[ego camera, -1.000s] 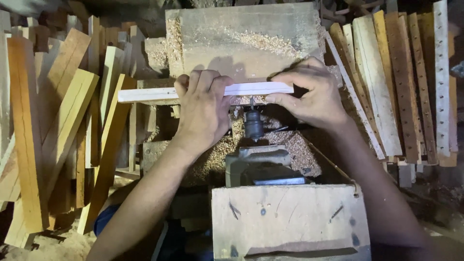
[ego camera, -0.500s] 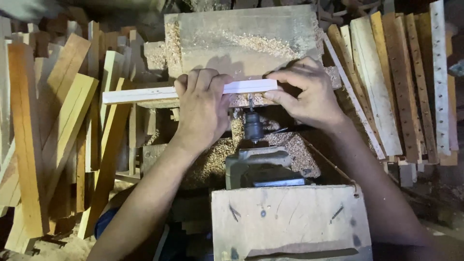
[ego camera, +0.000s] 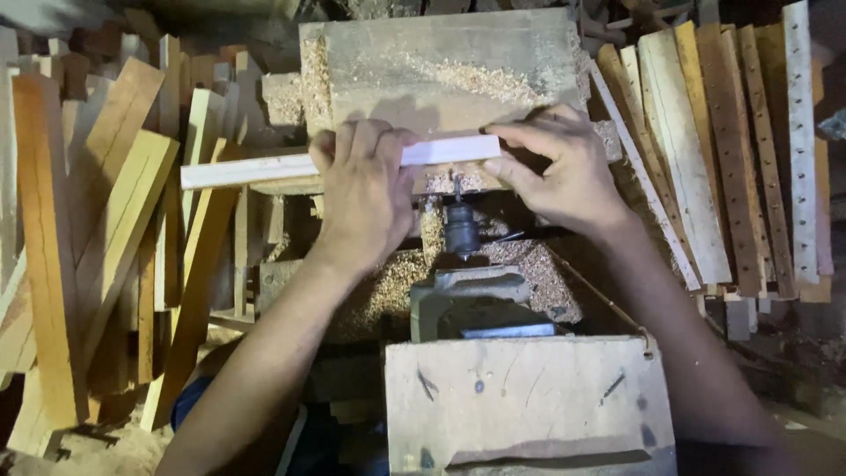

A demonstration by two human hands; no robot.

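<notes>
My left hand lies flat, palm down, pressing the white strip just above the drill chuck; my right hand pinches the strip's end, fingers bent, grip closed.

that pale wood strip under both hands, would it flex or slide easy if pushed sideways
The pale wood strip is thin and long, so it probably weighs little and may bend slightly where it overhangs. Its flat faces shouldn't roll. The left hand and right hand press it down; sawdust nearby could let it slide.
</notes>
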